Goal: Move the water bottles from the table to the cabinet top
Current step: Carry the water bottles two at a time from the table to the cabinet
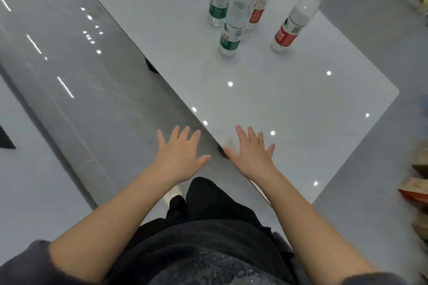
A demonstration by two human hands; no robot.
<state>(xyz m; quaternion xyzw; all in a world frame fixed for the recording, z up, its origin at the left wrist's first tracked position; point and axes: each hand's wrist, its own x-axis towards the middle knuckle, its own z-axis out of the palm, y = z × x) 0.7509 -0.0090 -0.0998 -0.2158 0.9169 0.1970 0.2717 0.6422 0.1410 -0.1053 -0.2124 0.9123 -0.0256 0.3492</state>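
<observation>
With our left grip (179,152) and right grip (251,154) spread wide and empty by the glossy white desk's (289,104) near edge, the clear plastic water bottles (234,23) stand tightly clustered at its far end, so a hasty reach could topple neighbours.

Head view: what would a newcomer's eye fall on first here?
Two bare hands are spread open in the foreground: the left hand over the grey floor, the right hand over the near edge of the white table. At the table's far end stands a cluster of upright bottles, with a red-cap bottle apart on the right.
</observation>
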